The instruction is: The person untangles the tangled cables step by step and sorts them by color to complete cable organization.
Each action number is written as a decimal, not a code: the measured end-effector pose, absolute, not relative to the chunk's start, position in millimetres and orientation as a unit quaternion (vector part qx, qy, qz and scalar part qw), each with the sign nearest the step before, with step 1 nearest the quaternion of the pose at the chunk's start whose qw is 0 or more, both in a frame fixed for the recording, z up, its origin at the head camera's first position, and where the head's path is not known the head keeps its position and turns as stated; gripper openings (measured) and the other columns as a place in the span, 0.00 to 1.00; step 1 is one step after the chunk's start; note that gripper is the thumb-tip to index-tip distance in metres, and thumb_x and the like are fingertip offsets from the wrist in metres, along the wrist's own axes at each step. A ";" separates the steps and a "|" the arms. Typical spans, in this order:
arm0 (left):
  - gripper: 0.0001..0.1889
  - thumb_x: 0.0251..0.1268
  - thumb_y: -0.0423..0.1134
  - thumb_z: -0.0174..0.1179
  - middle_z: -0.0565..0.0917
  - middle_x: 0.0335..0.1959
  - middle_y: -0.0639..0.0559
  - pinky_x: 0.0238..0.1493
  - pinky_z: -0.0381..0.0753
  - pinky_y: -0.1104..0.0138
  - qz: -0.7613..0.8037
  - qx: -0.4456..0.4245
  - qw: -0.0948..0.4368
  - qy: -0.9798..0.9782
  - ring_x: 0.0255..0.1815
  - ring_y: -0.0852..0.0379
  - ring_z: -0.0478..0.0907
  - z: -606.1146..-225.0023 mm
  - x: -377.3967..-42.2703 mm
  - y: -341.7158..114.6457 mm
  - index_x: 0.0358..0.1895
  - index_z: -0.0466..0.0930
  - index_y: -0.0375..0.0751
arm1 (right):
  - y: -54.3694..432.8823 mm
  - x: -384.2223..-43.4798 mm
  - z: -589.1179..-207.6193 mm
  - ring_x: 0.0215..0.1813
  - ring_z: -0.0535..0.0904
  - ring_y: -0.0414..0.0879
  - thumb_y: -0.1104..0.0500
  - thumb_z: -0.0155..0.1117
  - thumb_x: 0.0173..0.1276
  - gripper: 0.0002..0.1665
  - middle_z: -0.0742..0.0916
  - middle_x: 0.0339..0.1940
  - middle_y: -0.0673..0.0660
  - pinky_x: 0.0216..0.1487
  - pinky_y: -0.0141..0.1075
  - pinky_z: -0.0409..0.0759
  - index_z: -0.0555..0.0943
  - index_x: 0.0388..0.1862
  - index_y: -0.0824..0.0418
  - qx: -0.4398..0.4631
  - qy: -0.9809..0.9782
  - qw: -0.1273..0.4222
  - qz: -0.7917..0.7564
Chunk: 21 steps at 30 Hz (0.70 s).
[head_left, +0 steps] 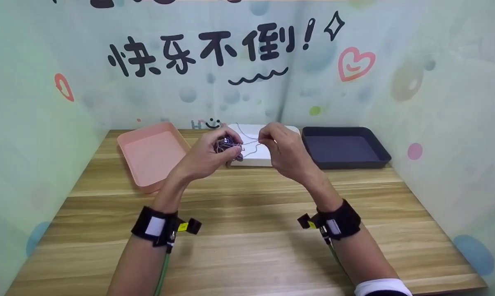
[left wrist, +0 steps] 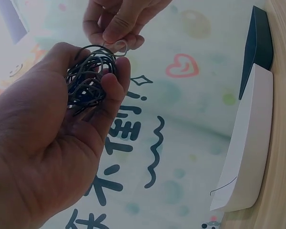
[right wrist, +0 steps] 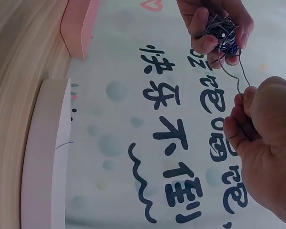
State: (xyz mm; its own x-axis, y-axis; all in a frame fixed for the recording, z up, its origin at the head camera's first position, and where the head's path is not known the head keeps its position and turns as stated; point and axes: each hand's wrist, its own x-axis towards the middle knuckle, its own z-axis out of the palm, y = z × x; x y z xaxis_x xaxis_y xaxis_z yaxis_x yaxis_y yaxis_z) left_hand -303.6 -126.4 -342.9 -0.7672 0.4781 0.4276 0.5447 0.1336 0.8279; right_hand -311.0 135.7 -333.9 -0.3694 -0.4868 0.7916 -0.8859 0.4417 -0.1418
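Note:
A tangled bundle of thin dark and grey cords sits in the curled fingers of my left hand, held above the table. Close by, on its right, my right hand pinches a grey strand between thumb and fingertips. That strand runs in a loop from the bundle across the gap between both hands. Below and behind them stands a white tray, partly hidden by the hands. One thin cord shows at the white tray's rim.
To the left lies a pink tray, its right edge behind my left forearm. A dark tray stands right of the white one. Fabric walls with printed lettering enclose the wooden table at the back and sides.

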 end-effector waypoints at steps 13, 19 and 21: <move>0.10 0.85 0.36 0.60 0.88 0.48 0.43 0.37 0.93 0.63 -0.669 -0.308 0.049 -0.675 0.42 0.53 0.88 -342.3 -301.4 -118.1 0.60 0.80 0.36 | 124.8 -303.1 -331.8 0.43 0.88 0.40 0.67 0.74 0.79 0.07 0.92 0.44 0.63 0.48 0.30 0.88 0.89 0.49 0.71 0.364 -0.724 0.184 0.557; 0.08 0.82 0.34 0.63 0.91 0.44 0.44 0.35 0.90 0.66 -0.673 -0.330 0.055 -0.660 0.35 0.55 0.87 -342.8 -300.5 -116.4 0.57 0.81 0.38 | 118.7 -300.3 -334.2 0.42 0.86 0.39 0.72 0.74 0.77 0.03 0.91 0.43 0.65 0.46 0.28 0.86 0.88 0.43 0.73 0.365 -0.707 0.158 0.584; 0.09 0.80 0.33 0.65 0.91 0.43 0.45 0.34 0.89 0.67 -0.667 -0.335 0.059 -0.663 0.33 0.55 0.86 -342.9 -300.4 -116.7 0.57 0.82 0.38 | 120.6 -300.6 -333.1 0.43 0.87 0.39 0.72 0.73 0.77 0.01 0.92 0.44 0.63 0.46 0.28 0.87 0.89 0.44 0.72 0.361 -0.710 0.156 0.584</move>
